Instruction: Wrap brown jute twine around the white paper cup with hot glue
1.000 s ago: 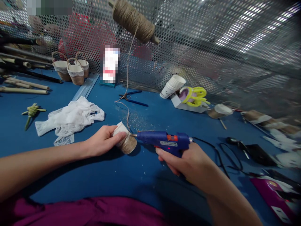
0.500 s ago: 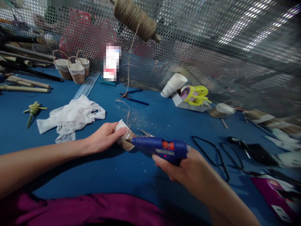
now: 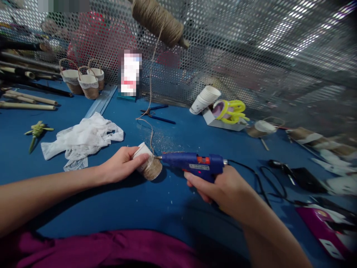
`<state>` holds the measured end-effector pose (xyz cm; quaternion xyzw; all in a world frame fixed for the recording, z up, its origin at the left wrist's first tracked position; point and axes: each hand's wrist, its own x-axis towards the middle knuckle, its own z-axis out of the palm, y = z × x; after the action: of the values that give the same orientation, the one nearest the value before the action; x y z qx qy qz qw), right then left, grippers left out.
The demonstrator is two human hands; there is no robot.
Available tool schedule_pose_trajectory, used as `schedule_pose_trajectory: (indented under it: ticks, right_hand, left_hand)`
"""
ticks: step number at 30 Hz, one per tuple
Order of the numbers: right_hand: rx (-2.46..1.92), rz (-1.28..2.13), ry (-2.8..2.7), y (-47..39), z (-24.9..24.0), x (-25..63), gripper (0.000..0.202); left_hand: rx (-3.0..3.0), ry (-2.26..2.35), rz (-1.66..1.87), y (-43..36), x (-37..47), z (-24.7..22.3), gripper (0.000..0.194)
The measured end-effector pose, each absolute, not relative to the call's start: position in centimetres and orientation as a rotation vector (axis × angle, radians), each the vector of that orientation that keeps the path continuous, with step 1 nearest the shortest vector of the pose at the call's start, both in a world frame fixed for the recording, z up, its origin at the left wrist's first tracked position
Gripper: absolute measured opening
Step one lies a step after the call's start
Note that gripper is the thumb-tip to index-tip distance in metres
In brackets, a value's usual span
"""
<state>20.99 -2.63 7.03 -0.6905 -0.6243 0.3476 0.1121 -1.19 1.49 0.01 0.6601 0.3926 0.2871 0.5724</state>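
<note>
My left hand (image 3: 126, 165) is closed round the white upper part of a small paper cup (image 3: 152, 169), tilted with its base toward the right. Brown twine covers the cup's lower part. A loose strand of twine (image 3: 152, 136) runs from the cup up to a large spool (image 3: 157, 23) hanging above. In my right hand (image 3: 214, 184) is a blue hot glue gun (image 3: 192, 162), held level with its nozzle at the upper edge of the wound twine. Whether the tip touches the cup I cannot tell.
White lace (image 3: 86, 136) lies left of the cup, and pliers (image 3: 157, 113) lie behind it. Three small twine baskets (image 3: 89, 87) stand back left. Stacked paper cups (image 3: 205, 99) and yellow-handled scissors (image 3: 232, 111) are back right. The glue gun's black cord (image 3: 251, 171) trails right toward a purple power strip (image 3: 320, 230).
The glue gun's nozzle has moved up from the cup's wound side to the upper edge of the twine. The cup has turned slightly in my left hand, showing more of the twine.
</note>
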Motion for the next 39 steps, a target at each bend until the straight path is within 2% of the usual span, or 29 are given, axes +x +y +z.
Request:
schedule_pose_trajectory:
  ticks: [9, 23, 28, 30, 35, 39]
  right_hand:
    - [-1.886, 1.209, -1.743, -2.0, 6.5, 21.1, 0.029]
    - [-1.785, 1.274, -1.769, -1.6, 6.6, 21.1, 0.027]
    - [-1.854, 1.111, -1.711, -1.1, 6.9, 21.6, 0.034]
    - [-1.848, 1.019, -1.654, -0.3, 6.7, 22.0, 0.03]
    - [-1.988, 0.626, -1.631, 3.3, 5.5, 23.2, 0.03]
    - [-2.066, 0.678, -1.611, 5.9, 3.8, 23.3, 0.03]
  left_hand:
    - [1.609, 0.934, 0.676, 1.5, -1.3, -0.1, 0.033]
    - [1.742, 0.854, 0.693, 1.3, -1.4, 0.3, 0.032]
    - [1.884, 0.796, 0.815, 1.4, -1.8, 0.8, 0.03]
    - [1.951, 0.764, 0.857, 1.4, -2.0, 1.0, 0.026]
    - [2.137, 0.725, 0.929, 1.5, -1.9, 1.5, 0.02]
    - [2.22, 0.691, 0.953, 1.7, -1.8, 1.6, 0.019]
